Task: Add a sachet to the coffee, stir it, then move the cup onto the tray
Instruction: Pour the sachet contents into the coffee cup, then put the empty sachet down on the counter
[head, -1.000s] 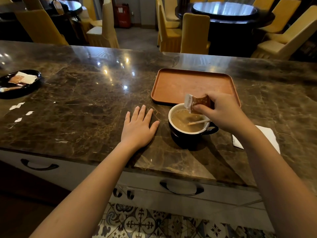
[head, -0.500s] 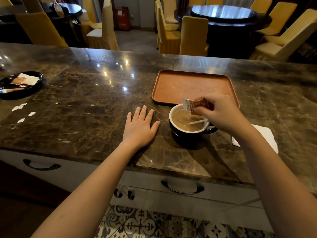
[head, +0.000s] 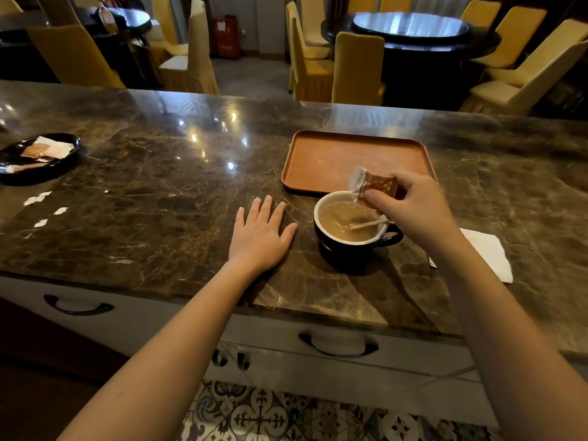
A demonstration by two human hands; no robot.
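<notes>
Nearest the camera, two bare forearms reach out over the edge of the dark brown veined marble counter [head: 159, 198], above pale drawer fronts with black curved handles [head: 338, 346] and a patterned tile floor [head: 261, 415]. The left hand [head: 259, 235] lies flat on the stone, palm down, fingers spread and grasping nothing, just left of the cup. The black ceramic cup with a white inner rim [head: 350, 246] stands on the counter, its handle pointing right; it is full of milky light-brown coffee [head: 345, 221], and a thin wooden stir stick [head: 369, 223] leans in it with its upper end resting on the right rim. The right hand [head: 413, 208] hovers above the cup's right side, thumb and fingers pinched on a small brown and white paper sachet [head: 370, 185], which is tilted with its white end toward the left, over the far rim of the cup. A folded white paper napkin [head: 486, 253] lies on the counter to the right, partly hidden by the right forearm. Just beyond the cup sits the rectangular orange-brown tray with rounded corners [head: 324, 160], bare. Far left, a black oval dish [head: 63, 162] holds more sachets, with small white paper scraps [head: 39, 200] on the stone near it. Beyond the counter stand yellow-covered chairs [head: 358, 66] and a dark round table [head: 410, 33].
</notes>
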